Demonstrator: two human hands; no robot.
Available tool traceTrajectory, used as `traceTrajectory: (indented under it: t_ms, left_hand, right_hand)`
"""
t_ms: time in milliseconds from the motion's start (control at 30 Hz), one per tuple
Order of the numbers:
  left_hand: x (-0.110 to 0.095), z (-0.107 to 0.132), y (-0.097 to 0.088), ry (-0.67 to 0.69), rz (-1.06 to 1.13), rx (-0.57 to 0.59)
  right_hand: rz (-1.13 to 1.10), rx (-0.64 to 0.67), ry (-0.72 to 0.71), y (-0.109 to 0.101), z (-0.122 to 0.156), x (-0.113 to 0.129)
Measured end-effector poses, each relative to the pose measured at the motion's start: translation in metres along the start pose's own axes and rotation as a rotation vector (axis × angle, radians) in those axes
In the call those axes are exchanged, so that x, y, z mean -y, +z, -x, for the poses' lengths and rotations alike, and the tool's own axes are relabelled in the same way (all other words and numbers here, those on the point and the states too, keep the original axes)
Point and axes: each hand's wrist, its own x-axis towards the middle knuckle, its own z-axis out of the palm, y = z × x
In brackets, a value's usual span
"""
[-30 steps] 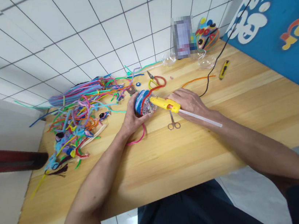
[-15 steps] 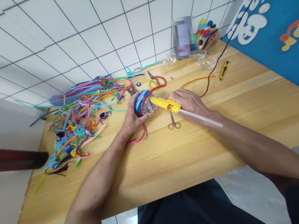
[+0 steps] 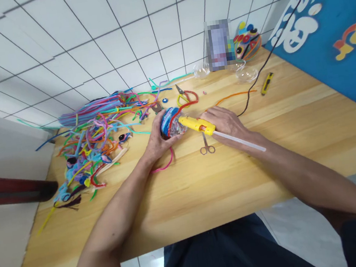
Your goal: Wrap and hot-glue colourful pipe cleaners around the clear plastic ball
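Only slight shifts are recorded. The yellow glue gun, gripped in the right hand, has been swung by a trace about its nozzle at the pipe-cleaner-wrapped ball. As a result, the free end of the clear glue stick trailing from its back is now found a little farther to the right, over the right forearm, than a second ago. At the left edge, the dark red bar is seen a touch higher in the view than it was a second ago.
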Motion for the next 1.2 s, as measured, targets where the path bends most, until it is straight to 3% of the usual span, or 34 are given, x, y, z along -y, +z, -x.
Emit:
traceTrajectory:
  t_ms: [1200]
  left_hand:
    - [0.0005, 0.0003, 0.0020, -0.007, 0.011, -0.012]
  right_hand:
    - [0.001, 0.018, 0.030, -0.0021, 0.0009, 0.0027]
